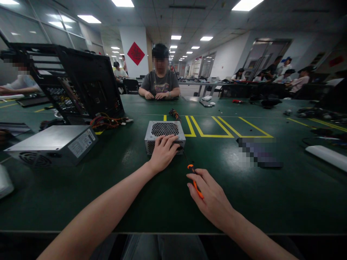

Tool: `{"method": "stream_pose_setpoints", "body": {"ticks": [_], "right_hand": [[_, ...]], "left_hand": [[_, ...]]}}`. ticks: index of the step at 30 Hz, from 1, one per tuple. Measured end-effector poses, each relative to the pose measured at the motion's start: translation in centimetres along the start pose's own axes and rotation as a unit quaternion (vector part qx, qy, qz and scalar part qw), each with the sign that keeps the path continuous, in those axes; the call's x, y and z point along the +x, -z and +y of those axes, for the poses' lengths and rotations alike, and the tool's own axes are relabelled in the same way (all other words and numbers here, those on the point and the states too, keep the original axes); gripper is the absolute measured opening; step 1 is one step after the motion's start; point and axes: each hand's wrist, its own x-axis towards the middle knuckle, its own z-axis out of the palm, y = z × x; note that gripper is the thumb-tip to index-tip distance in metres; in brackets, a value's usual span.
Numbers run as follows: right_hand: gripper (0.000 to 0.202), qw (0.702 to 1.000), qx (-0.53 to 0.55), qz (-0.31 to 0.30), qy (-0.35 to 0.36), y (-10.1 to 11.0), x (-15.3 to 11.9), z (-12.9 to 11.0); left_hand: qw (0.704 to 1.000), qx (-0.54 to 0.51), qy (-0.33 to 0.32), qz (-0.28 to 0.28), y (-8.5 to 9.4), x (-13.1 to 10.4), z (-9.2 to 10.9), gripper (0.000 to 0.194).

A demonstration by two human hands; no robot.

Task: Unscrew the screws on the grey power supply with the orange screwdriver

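A grey computer power supply (pixel 162 129) with a honeycomb grille stands on the green table in front of me. My left hand (pixel 164 151) lies over its near top edge, fingers stretched across the top and the thumb by the front face, holding it. My right hand (pixel 210 191) is closed round the orange and black handle of a screwdriver (pixel 198 189). Its thin dark shaft points up and left to the right end of the power supply's near face. Where the tip meets the case is too small to make out.
Left of me lies a larger power supply (pixel 51 142) with cables (pixel 105 122), before a black computer case (pixel 81 83). A blurred dark flat object (pixel 260 153) lies right, near a white bar (pixel 328 157). Across the table (pixel 121 209) sits a person (pixel 159 85).
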Motion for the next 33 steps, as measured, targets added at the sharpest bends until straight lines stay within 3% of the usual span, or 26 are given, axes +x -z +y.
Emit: {"method": "stream_pose_setpoints", "body": {"ticks": [2,6,8,11,15,21,25,33], "right_hand": [[0.027,0.997,0.050,-0.002,-0.057,0.0,0.1,-0.4],[0.037,0.994,0.049,-0.010,-0.101,-0.2,0.1,-0.8],[0.033,0.993,0.041,-0.007,-0.111,-0.4,0.0,-0.8],[0.022,0.998,0.022,0.021,-0.063,-0.7,-0.2,-0.4],[0.024,1.000,-0.016,0.025,0.008,-0.6,-0.2,0.1],[0.019,1.000,-0.008,0.010,-0.027,-0.2,0.1,0.4],[0.022,0.998,-0.012,0.055,-0.043,-0.1,0.3,0.4],[0.014,0.990,-0.060,0.123,0.022,-0.4,0.1,0.5]], "left_hand": [[1.000,0.001,0.002,-0.002,0.0,0.0,0.0,0.016],[1.000,0.005,0.002,-0.004,0.0,-0.1,-0.1,0.016],[1.000,0.005,0.000,-0.003,-0.1,-0.1,-0.1,0.017],[1.000,0.004,-0.003,-0.002,-0.1,-0.1,-0.2,0.017],[1.000,0.004,-0.005,0.000,-0.1,-0.1,-0.2,0.016],[1.000,0.002,0.000,0.002,-0.1,-0.1,-0.2,0.016],[1.000,0.004,-0.002,-0.003,-0.1,-0.2,-0.2,0.017],[1.000,-0.001,0.003,-0.005,0.1,-0.2,-0.2,0.016]]}}
